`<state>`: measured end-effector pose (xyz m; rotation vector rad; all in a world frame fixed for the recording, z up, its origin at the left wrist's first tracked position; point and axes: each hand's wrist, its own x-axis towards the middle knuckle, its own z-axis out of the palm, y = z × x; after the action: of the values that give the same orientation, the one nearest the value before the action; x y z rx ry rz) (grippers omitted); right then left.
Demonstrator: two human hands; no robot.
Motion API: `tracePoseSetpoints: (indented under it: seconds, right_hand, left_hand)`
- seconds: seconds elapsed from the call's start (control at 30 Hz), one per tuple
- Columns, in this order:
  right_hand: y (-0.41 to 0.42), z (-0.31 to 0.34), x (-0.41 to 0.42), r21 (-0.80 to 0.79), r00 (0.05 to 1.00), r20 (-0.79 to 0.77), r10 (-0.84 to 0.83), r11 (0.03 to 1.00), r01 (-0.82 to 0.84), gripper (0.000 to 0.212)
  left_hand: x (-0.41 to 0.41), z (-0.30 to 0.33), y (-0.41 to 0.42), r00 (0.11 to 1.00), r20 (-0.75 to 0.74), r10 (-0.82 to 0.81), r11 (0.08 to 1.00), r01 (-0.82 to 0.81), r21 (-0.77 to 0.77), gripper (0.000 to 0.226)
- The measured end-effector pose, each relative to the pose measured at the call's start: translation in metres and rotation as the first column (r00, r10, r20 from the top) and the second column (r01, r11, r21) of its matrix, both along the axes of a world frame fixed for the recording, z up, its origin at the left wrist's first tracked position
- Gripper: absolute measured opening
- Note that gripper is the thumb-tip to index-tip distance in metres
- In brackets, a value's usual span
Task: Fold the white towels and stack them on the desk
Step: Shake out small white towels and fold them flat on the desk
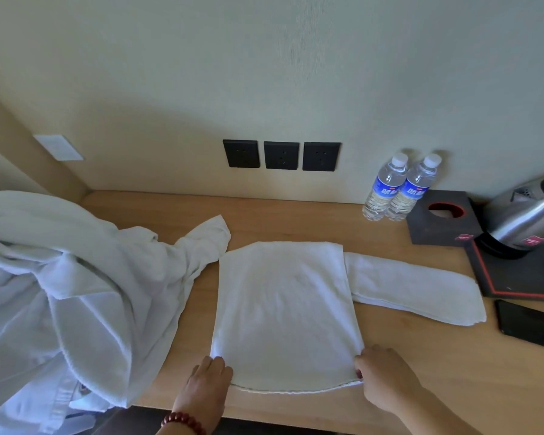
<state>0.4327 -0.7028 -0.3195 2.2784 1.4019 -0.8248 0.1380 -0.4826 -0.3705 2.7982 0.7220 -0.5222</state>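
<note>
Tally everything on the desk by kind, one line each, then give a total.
White towels, counting the heap as one, plus the flat towel and the folded towel: 3
Water bottles: 2
Tissue box: 1
Kettle: 1
Black tray: 1
Phone: 1
Total: 9

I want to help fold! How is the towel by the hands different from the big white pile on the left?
The towel by the hands lies flat and smooth as a neat rectangle; the big white pile is crumpled and bunched.
The towel sits wholly on the desk; the pile spills over the desk's front edge.
The left hand and right hand hold the towel's near corners; nothing touches the pile.
Both are white cloth.
</note>
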Motion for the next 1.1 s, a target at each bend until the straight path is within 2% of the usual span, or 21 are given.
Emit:
tracePoseSetpoints:
  seconds: [0.07, 0.13, 0.17, 0.27, 0.33, 0.4, 0.53, 0.6, 0.7, 0.8, 0.9, 1.1]
  right_hand:
    - [0.008, 0.009, 0.001, -0.094, 0.997, -0.073, 0.004, 0.995, -0.011, 0.01]
    - [0.017, 0.013, 0.001, -0.177, 0.992, -0.124, -0.037, 0.984, 0.015, 0.026]
    - [0.023, 0.015, 0.002, -0.166, 0.99, -0.129, -0.061, 0.985, 0.039, 0.036]
    - [0.043, 0.019, 0.003, 0.105, 0.997, -0.022, -0.069, 0.992, 0.071, 0.046]
    - [0.06, 0.015, 0.001, 0.318, 0.994, 0.021, -0.111, 0.943, 0.099, 0.042]
    - [0.074, 0.002, 0.001, 0.484, 0.984, -0.002, -0.179, 0.861, 0.157, 0.038]
    - [0.086, -0.025, 0.031, 0.636, 0.921, 0.039, -0.389, 0.72, 0.277, 0.042]
    - [0.081, -0.03, 0.053, 0.559, 0.876, 0.019, -0.482, 0.732, 0.391, 0.06]
    - [0.064, -0.045, 0.087, 0.414, 0.851, 0.074, -0.52, 0.792, 0.448, 0.079]
    - [0.054, -0.06, 0.118, 0.307, 0.844, 0.098, -0.526, 0.823, 0.477, 0.07]
    - [0.049, -0.072, 0.134, 0.223, 0.828, 0.056, -0.559, 0.815, 0.535, 0.064]
    - [0.043, -0.083, 0.168, 0.257, 0.819, 0.084, -0.568, 0.806, 0.533, 0.067]
  left_hand:
    - [-0.001, 0.002, -0.002, 0.999, 0.038, -0.01, 1.0, 0.009, 0.025, 0.053]
    - [-0.003, 0.002, -0.007, 0.987, 0.153, -0.049, 0.997, 0.039, 0.07, 0.034]
    - [-0.001, 0.003, -0.01, 0.977, 0.208, -0.053, 0.996, 0.038, 0.075, 0.03]
    - [0.02, 0.019, -0.018, 0.965, 0.262, 0.005, 1.0, -0.009, 0.014, 0.05]
    - [0.043, 0.036, -0.016, 0.964, 0.266, 0.032, 0.998, -0.044, 0.042, 0.064]
    - [0.067, 0.047, -0.01, 0.955, 0.291, 0.059, 0.992, -0.088, 0.09, 0.067]
    - [0.109, 0.041, 0.006, 0.946, 0.309, 0.096, 0.973, -0.155, 0.171, 0.069]
    - [0.121, 0.025, 0.013, 0.96, 0.268, 0.085, 0.966, -0.146, 0.215, 0.073]
    - [0.131, 0.001, 0.021, 0.97, 0.227, 0.092, 0.958, -0.149, 0.246, 0.077]
    - [0.138, -0.02, 0.029, 0.973, 0.208, 0.104, 0.954, -0.156, 0.257, 0.077]
    - [0.138, -0.043, 0.04, 0.978, 0.15, 0.146, 0.953, -0.18, 0.246, 0.077]
    - [0.134, -0.065, 0.053, 0.975, 0.126, 0.183, 0.943, -0.21, 0.257, 0.079]
